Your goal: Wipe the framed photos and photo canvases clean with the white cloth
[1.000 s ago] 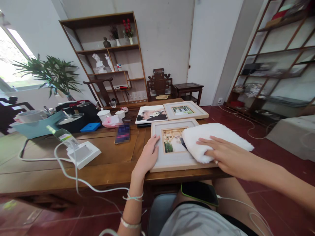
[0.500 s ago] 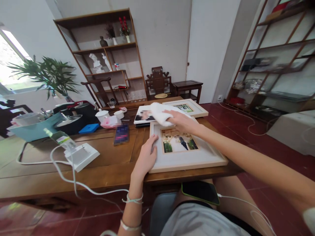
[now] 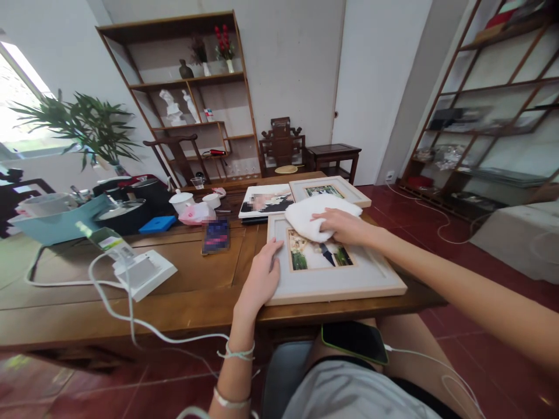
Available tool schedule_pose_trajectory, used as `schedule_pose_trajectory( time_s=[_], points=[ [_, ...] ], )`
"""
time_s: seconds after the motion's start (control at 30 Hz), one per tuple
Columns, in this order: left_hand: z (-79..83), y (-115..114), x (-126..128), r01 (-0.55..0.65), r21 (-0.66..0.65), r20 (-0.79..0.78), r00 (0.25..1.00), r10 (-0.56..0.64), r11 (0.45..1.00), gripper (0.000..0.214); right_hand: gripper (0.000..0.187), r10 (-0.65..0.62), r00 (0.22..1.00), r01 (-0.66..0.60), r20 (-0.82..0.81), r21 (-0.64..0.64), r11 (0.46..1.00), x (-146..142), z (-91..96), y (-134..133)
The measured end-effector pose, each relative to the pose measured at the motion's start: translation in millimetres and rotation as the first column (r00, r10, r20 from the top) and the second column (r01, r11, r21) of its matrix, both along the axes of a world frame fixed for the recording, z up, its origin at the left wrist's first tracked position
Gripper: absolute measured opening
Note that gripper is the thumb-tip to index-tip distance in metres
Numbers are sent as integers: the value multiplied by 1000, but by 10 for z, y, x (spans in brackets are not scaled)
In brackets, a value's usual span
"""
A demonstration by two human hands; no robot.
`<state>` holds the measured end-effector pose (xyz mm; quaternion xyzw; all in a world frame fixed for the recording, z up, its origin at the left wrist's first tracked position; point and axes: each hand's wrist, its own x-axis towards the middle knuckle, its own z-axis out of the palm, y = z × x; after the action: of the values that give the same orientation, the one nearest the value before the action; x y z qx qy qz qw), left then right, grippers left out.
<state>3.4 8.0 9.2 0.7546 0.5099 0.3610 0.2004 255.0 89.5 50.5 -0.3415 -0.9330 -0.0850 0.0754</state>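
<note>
A pale wooden picture frame (image 3: 332,280) with a grey mat and a colour photo lies flat at the table's near edge. My left hand (image 3: 261,278) rests flat on its left border, fingers stretched out. My right hand (image 3: 344,226) presses a folded white cloth (image 3: 312,214) onto the frame's far part, covering the top of the photo. The fingers curl over the cloth.
Behind it lie a second framed photo (image 3: 329,190) and a frameless print (image 3: 266,202). A phone (image 3: 217,235) lies on the wooden table (image 3: 187,285), a white power strip (image 3: 146,272) with cables to the left. Pots, cups and a blue basin crowd the far left. Another phone (image 3: 354,341) rests on my lap.
My right hand swept the cloth from the frame's right side up to its far edge, then drew it back a little onto the photo's top. My left hand stayed put.
</note>
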Motion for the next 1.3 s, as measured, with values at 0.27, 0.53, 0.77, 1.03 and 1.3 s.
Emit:
schedule_pose_trajectory(
  time_s=[0.27,0.53,0.77,1.03,1.3],
  points=[
    [-34,17,-2,-17,54,30,999,15,998,43,41,-152,984,163,-89,141,977,595,-36,-85],
    [11,3,8,-26,49,135,991,19,998,50,44,-271,945,299,-181,150,942,545,-295,-141],
    [69,-30,18,78,0,140,987,-77,997,50,45,-267,955,281,-126,111,953,439,-241,-155],
    [73,-64,23,88,25,-2,996,-88,996,44,31,-238,971,239,-24,46,970,210,-67,-431],
    [130,-85,67,76,-56,37,997,-74,996,42,20,-238,968,245,81,-89,965,31,211,-1126]
  ],
)
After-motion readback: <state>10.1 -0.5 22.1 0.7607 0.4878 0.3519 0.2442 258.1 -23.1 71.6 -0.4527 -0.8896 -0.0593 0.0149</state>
